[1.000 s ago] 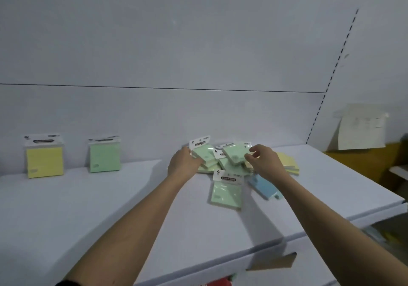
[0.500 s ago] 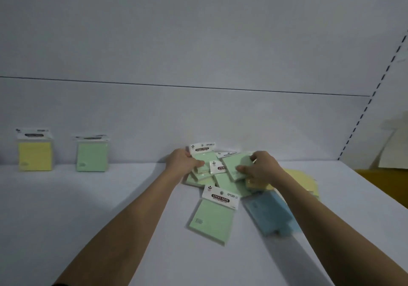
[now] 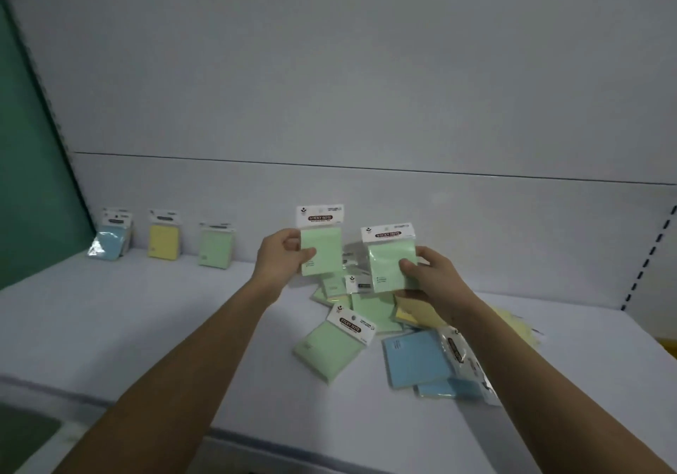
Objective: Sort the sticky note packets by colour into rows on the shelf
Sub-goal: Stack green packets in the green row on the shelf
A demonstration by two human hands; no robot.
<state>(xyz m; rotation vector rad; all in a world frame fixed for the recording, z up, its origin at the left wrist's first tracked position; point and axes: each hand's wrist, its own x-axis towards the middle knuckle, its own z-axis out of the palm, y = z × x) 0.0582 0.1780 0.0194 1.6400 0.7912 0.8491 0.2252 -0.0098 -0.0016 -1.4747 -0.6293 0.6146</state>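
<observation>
My left hand (image 3: 280, 259) holds one green sticky note packet (image 3: 321, 250) upright above the white shelf (image 3: 154, 327). My right hand (image 3: 432, 279) grips a second green packet (image 3: 389, 257) beside it. Below them lies a mixed pile: a green packet (image 3: 331, 349) in front, more green ones (image 3: 373, 310) behind, blue packets (image 3: 417, 362) to the right, and yellow ones (image 3: 421, 314) partly hidden under my right wrist. Against the back wall at the left stand a blue packet (image 3: 110, 241), a yellow packet (image 3: 163, 239) and a green packet (image 3: 216, 248).
A green side panel (image 3: 29, 166) borders the shelf on the left. The white back wall (image 3: 366, 107) has a perforated upright (image 3: 652, 250) at the right. The shelf's front edge (image 3: 256, 437) runs below my forearms.
Both hands have lifted a green packet each out of the pile and hold them upright. The view has swung left, bringing the blue packet and green side panel into sight.
</observation>
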